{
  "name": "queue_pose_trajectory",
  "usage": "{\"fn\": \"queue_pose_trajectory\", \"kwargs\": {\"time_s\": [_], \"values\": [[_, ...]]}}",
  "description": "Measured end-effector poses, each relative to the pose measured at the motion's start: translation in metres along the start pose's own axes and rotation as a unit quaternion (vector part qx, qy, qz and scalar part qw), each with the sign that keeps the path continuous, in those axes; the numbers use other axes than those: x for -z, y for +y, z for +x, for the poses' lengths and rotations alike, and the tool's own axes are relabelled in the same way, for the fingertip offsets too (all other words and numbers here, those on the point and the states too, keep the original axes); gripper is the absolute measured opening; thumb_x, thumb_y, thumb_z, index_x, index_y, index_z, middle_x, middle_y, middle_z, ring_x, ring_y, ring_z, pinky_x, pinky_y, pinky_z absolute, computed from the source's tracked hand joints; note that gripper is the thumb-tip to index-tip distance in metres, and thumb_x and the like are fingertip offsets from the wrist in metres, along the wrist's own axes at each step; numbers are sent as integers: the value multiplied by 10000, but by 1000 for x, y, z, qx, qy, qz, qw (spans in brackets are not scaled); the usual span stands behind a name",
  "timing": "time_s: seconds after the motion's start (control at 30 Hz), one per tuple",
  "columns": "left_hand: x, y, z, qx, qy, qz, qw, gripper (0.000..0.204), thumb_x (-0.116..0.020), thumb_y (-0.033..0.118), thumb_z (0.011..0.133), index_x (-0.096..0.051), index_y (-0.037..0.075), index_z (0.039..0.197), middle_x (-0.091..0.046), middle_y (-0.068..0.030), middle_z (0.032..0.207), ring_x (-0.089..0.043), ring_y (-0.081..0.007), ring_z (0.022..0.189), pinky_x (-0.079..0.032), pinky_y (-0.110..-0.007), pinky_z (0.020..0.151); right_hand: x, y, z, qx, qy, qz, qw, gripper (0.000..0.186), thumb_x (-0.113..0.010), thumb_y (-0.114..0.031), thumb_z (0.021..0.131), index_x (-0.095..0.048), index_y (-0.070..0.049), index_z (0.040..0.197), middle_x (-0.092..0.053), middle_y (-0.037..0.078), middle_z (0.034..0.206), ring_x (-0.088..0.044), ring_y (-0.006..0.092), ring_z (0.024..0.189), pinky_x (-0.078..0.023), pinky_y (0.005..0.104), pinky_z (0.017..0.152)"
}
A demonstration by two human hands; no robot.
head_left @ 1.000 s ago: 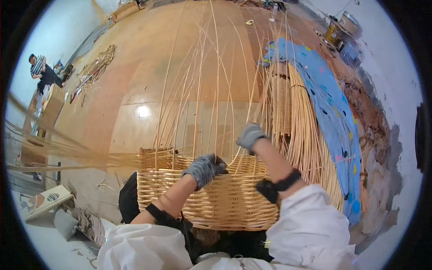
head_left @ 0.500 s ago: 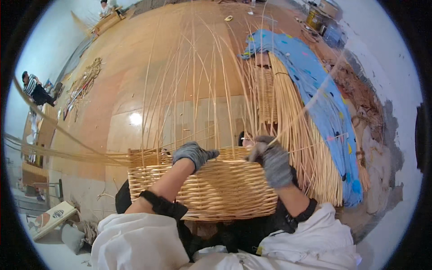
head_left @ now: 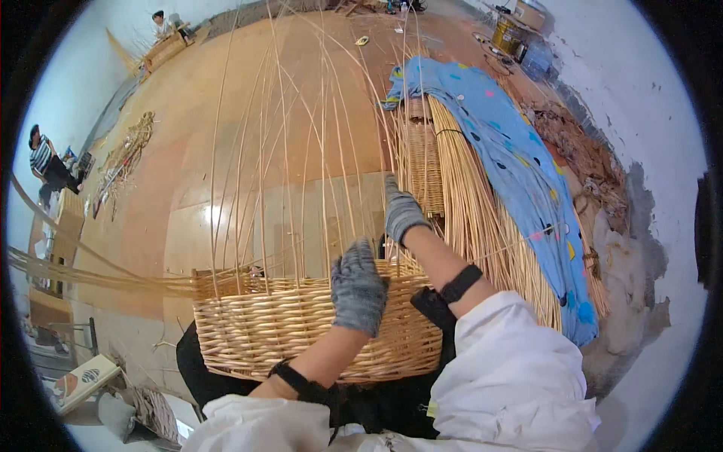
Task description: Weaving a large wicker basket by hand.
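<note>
A pale woven wicker basket [head_left: 263,331] rests across my lap, with long thin rods [head_left: 286,173] standing up from its rim. My left hand [head_left: 358,290], in a grey knitted glove, lies against the near wall with its fingers stretched up over the rim. My right hand [head_left: 404,211], gloved alike, is beyond the rim near the right end. Its fingers are drawn together among the upright rods; what they grip is hard to make out. More rods [head_left: 105,277] run out sideways from the basket's left end.
To the right lies a large bundle of straight rods [head_left: 467,181], partly under a blue patterned cloth [head_left: 497,143]. A narrow woven piece [head_left: 424,162] lies beside it. Loose rods [head_left: 124,154] are on the floor at left. Two other people sit farther off at left.
My right hand has moved left and away from me, past the rim. My left hand has shifted right and down onto the near wall. The view has shifted slightly.
</note>
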State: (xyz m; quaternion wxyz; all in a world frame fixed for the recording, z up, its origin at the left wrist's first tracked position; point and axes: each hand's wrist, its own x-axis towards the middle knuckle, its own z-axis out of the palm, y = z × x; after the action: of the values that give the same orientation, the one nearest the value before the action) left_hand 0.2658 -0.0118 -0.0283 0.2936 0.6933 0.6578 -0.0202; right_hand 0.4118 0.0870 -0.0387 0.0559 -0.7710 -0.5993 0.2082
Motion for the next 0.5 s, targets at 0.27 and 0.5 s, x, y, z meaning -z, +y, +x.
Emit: {"fn": "queue_pose_trajectory", "kwargs": {"time_s": [0.27, 0.5], "values": [[7, -7, -20, -246, 25, 94, 964, 465, -503, 390, 764, -450, 86, 1112, -598, -109, 856, -559, -270, 806, -363, -404, 809, 0, 88, -137, 29, 48, 852, 520, 398, -582, -199, 766, -429, -109, 1122, -449, 14, 614, -441, 115, 495, -451, 263, 461], [-16, -17, -19, -285, 126, 34, 949, 402, -511, 364, 746, -492, 140, 1080, -584, -78, 748, -545, -252, 696, -367, -423, 689, -45, 86, -152, -175, 189, 829, 497, 247, -560, -209, 772, -469, -76, 959, -454, -3, 615, -410, 111, 425, -422, 293, 439]]}}
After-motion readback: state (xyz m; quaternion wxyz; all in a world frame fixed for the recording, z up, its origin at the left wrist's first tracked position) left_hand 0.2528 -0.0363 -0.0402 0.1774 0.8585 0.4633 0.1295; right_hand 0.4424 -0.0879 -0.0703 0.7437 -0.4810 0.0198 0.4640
